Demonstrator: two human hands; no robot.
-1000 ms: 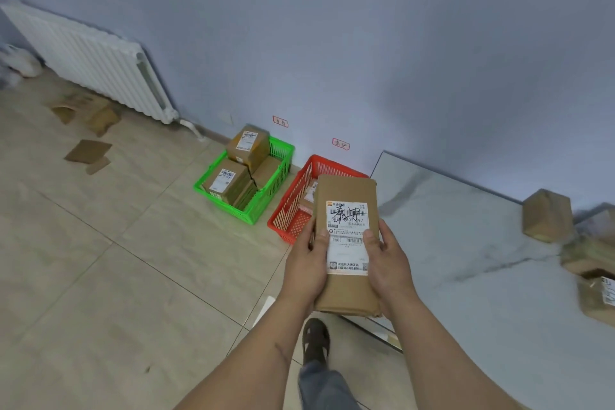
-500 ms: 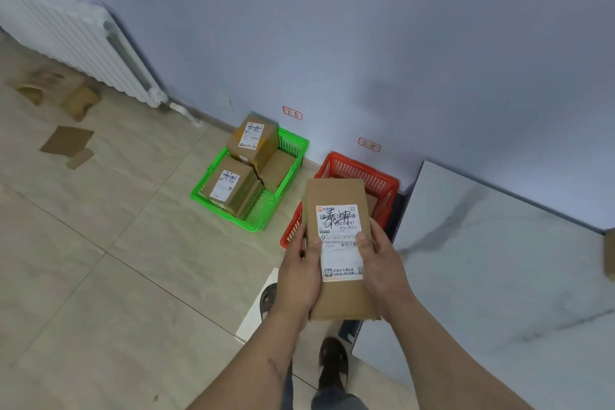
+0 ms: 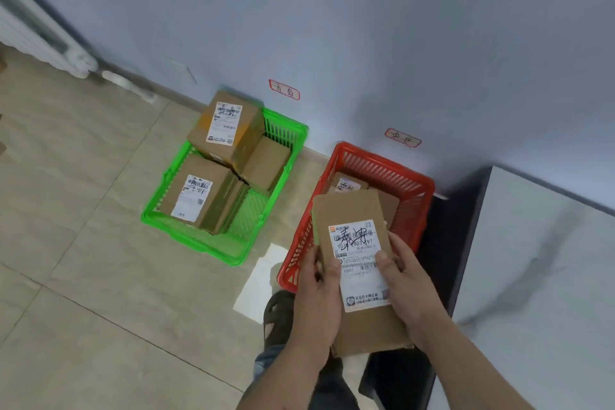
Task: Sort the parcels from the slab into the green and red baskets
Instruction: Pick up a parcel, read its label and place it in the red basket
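We held the flat brown cardboard parcel with white label [image 3: 356, 263] over the red plastic basket [image 3: 379, 170], left hand [image 3: 317, 293] and right hand [image 3: 407, 283] both gripping its sides; green plastic basket [image 3: 283, 130] alongside held three parcels

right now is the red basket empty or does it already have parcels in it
Not empty. The red basket already holds at least one labelled parcel, partly hidden behind the parcel in hand.

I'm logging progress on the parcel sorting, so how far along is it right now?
Done: three parcels sit in the green basket and at least one in the red basket. In hand: the left hand and right hand grip a labelled parcel over the red basket, not yet released. Left: the visible part of the slab shows no parcels; the rest is out of view.
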